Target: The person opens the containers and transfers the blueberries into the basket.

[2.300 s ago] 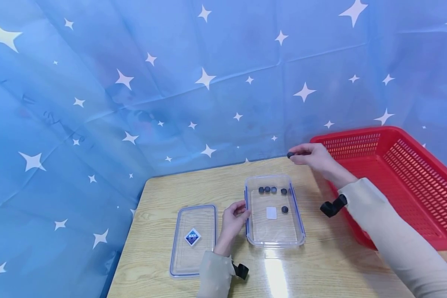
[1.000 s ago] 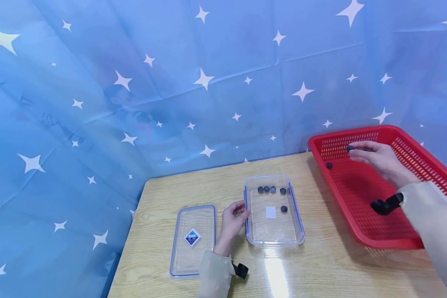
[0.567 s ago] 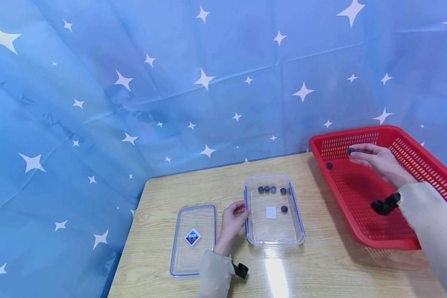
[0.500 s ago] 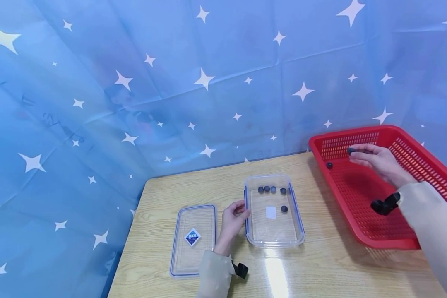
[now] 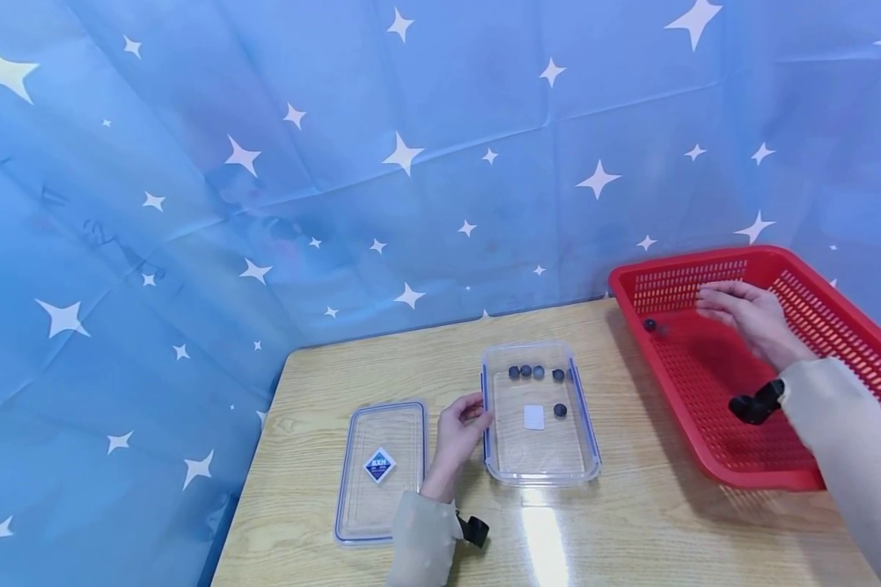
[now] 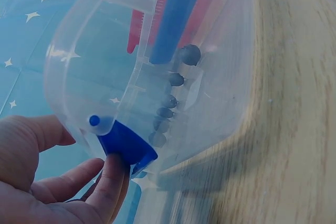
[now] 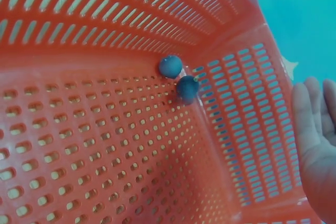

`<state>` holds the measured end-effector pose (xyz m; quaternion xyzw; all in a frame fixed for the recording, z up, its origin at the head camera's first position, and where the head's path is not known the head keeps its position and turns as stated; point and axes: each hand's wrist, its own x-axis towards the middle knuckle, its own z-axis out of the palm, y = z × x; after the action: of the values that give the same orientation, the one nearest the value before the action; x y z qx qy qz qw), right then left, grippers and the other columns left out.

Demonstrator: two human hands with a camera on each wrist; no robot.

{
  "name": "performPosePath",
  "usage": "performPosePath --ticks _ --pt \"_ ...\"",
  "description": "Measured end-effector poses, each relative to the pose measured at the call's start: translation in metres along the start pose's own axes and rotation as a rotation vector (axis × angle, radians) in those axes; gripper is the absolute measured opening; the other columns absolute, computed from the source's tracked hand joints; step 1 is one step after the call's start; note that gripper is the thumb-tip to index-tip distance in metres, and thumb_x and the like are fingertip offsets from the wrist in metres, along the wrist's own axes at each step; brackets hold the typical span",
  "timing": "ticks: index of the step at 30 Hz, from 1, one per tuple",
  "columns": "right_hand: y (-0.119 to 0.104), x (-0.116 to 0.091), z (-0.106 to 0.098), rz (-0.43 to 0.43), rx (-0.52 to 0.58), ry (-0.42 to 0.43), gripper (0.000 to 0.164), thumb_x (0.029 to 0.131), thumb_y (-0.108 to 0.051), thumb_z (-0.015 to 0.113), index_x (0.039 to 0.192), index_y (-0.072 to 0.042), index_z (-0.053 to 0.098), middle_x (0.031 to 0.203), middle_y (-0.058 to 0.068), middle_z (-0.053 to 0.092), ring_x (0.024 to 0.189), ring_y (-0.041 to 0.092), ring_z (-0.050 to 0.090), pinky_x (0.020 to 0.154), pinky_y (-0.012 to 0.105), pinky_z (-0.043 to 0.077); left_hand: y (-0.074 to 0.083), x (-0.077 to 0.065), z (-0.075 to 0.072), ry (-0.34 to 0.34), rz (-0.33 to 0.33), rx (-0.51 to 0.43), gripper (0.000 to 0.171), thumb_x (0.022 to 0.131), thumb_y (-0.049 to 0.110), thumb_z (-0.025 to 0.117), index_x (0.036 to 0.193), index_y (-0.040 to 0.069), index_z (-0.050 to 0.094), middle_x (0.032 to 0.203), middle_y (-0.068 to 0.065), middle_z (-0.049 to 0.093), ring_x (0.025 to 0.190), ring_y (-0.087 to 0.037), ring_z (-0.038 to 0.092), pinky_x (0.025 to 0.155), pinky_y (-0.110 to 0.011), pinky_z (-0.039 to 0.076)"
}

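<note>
My left hand (image 5: 458, 432) holds the left side of a clear plastic food container (image 5: 542, 473) with blue edging. In the left wrist view, its fingers meet a blue clip (image 6: 126, 142) at the rim. Several blueberries (image 5: 526, 372) sit in the container, most in a row at its far end, with one beside a white square (image 5: 533, 417). My right hand (image 5: 752, 318) is over the red basket (image 5: 686, 412), fingers extended and holding nothing. Two blueberries lie close together in the basket's corner in the right wrist view, one lighter blueberry (image 7: 170, 66) and one dark blueberry (image 7: 187, 87).
The container's lid (image 5: 356, 497), clear with a blue border and a BXH label, lies flat on the wooden table (image 5: 308, 391) left of my left hand. Behind the table hangs a blue curtain (image 5: 440, 196) with white stars.
My right hand has carried a blueberry rightward from beside the container to above the basket and let it drop near another blueberry. My left hand stays at the container.
</note>
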<state>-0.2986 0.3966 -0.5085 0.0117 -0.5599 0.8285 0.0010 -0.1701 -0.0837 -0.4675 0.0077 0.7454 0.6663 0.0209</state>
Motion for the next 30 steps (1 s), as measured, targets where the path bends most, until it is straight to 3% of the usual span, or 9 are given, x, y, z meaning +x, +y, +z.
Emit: performPosePath --ticks 1,6,15,23,30 --pt "-0.001 0.0 0.0 0.0 -0.046 0.022 0.027 0.089 -0.014 0.063 0.116 -0.01 0.065 0.102 -0.001 0.07 0.087 0.013 0.068 0.075 0.024 0.054 0.0 0.0 0.0 -0.001 -0.001 -0.001 0.034 0.083 -0.006 0.06 0.114 -0.017 0.054 0.109 -0.032 0.057 0.093 -0.026 0.057 0.076 -0.016 0.048" --pt "-0.012 -0.009 0.017 -0.02 -0.066 0.002 0.026 0.091 -0.012 0.059 0.116 -0.009 0.066 0.1 -0.001 0.07 0.086 0.013 0.068 0.077 0.025 0.054 0.0 0.0 0.0 -0.001 -0.006 -0.002 0.034 0.083 -0.006 0.06 0.114 -0.018 0.054 0.108 -0.032 0.056 0.092 -0.026 0.056 0.076 -0.017 0.049" --pt "-0.05 -0.04 0.102 -0.123 0.045 -0.008 0.017 0.092 -0.003 0.055 0.1 -0.004 0.07 0.09 0.005 0.071 0.077 0.015 0.068 0.07 0.023 0.055 0.001 -0.001 0.001 0.003 -0.018 -0.004 0.034 0.083 -0.006 0.061 0.114 -0.017 0.054 0.108 -0.032 0.057 0.093 -0.028 0.057 0.077 -0.017 0.049" --pt "-0.051 -0.038 0.137 -0.21 0.079 -0.086 0.019 0.093 0.003 0.051 0.1 0.003 0.068 0.09 0.008 0.071 0.077 0.017 0.068 0.073 0.024 0.055 0.0 -0.001 0.001 0.005 -0.009 -0.003 0.034 0.082 -0.006 0.061 0.113 -0.018 0.054 0.108 -0.033 0.056 0.093 -0.028 0.057 0.077 -0.017 0.049" --pt "-0.053 -0.037 0.164 -0.205 0.056 -0.136 0.018 0.093 0.001 0.052 0.101 0.002 0.068 0.092 0.007 0.07 0.079 0.016 0.067 0.075 0.024 0.054 0.0 -0.001 0.001 0.006 -0.005 -0.008 0.034 0.082 -0.006 0.061 0.113 -0.018 0.054 0.108 -0.033 0.056 0.093 -0.028 0.057 0.077 -0.017 0.049"
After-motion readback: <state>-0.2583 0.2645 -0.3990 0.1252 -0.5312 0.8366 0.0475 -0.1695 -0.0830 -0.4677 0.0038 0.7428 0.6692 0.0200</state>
